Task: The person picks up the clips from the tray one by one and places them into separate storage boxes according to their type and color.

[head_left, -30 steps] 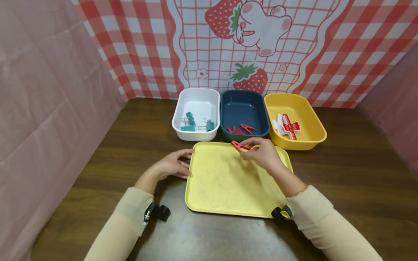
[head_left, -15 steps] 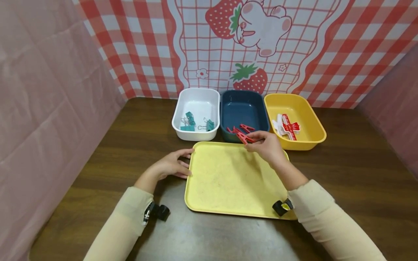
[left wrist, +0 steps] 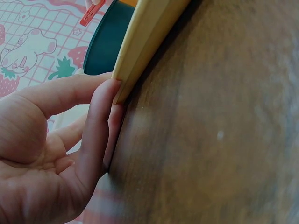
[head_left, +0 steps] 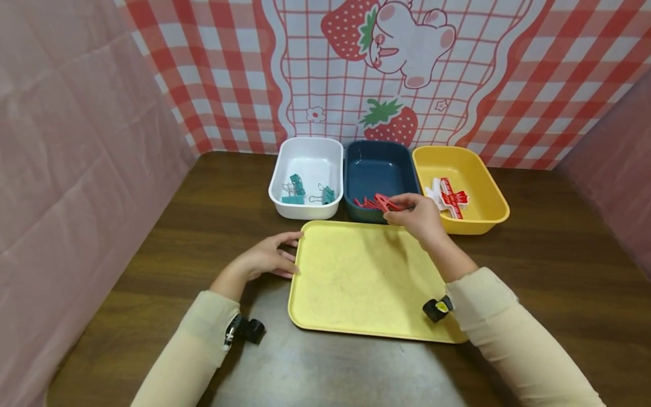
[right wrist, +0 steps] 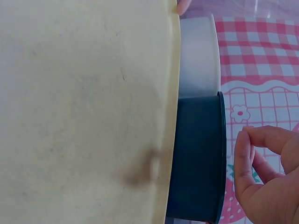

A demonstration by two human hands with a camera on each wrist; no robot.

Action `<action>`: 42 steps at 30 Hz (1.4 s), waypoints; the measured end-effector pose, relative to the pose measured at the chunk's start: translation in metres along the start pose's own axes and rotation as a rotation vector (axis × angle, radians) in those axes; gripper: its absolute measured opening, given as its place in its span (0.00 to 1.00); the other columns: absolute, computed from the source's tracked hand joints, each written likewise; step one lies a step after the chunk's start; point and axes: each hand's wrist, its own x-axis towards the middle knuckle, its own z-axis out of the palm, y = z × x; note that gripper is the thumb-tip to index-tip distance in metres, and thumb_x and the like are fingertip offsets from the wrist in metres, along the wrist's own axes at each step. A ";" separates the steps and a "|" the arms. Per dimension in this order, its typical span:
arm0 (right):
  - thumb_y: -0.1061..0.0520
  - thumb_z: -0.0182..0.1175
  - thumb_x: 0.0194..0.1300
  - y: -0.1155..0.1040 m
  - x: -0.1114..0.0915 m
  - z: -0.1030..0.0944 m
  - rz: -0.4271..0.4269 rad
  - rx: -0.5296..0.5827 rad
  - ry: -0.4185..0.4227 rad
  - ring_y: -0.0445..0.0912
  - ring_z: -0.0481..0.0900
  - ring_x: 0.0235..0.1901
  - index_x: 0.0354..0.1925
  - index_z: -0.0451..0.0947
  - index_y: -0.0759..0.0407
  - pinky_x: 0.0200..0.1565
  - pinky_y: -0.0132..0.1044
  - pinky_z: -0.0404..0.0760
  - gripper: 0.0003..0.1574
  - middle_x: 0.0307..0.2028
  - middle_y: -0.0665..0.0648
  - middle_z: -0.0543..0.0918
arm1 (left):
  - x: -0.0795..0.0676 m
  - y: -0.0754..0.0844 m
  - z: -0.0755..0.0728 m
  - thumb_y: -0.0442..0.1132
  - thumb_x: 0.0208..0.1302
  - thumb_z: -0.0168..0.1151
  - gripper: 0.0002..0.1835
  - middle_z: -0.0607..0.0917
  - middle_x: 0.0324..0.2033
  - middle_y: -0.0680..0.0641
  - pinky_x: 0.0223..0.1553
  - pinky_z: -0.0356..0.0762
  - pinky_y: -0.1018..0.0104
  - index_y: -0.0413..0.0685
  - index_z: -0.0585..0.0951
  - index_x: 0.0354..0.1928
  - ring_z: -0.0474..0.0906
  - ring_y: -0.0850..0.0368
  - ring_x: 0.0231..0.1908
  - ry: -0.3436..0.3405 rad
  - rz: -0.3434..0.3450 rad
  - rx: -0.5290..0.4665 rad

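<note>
In the head view my right hand [head_left: 419,217] pinches a red clothespin [head_left: 385,202] above the near side of the dark blue bin [head_left: 381,167], where several red clothespins [head_left: 365,203] lie. The left wrist view catches the same clothespin [left wrist: 92,13] between fingertips at the top. From the right wrist, thumb and finger of the right hand [right wrist: 266,172] meet beyond the bin's rim, and the clothespin is hidden. My left hand [head_left: 267,257] touches the left edge of a yellow tray [head_left: 366,282] with its fingertips. The tray's rim [left wrist: 128,51] meets those fingertips closely.
A white bin [head_left: 305,152] with teal binder clips [head_left: 295,183] stands left of the blue one. To the right is a yellow bin [head_left: 478,181] holding red and white clips [head_left: 450,198]. Behind the bins hangs a checked strawberry cloth [head_left: 229,73].
My right hand has carried the red clothespin from over the tray's far edge, away and slightly right, to above the blue bin. The left hand stays at the tray.
</note>
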 end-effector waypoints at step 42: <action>0.61 0.65 0.57 -0.007 0.053 0.011 0.094 -0.096 0.165 0.48 0.75 0.36 0.52 0.76 0.63 0.33 0.31 0.77 0.23 0.44 0.61 0.76 | -0.001 0.000 -0.002 0.17 0.51 0.61 0.43 0.62 0.60 0.39 0.37 0.83 0.58 0.47 0.60 0.69 0.75 0.49 0.44 -0.018 0.005 -0.019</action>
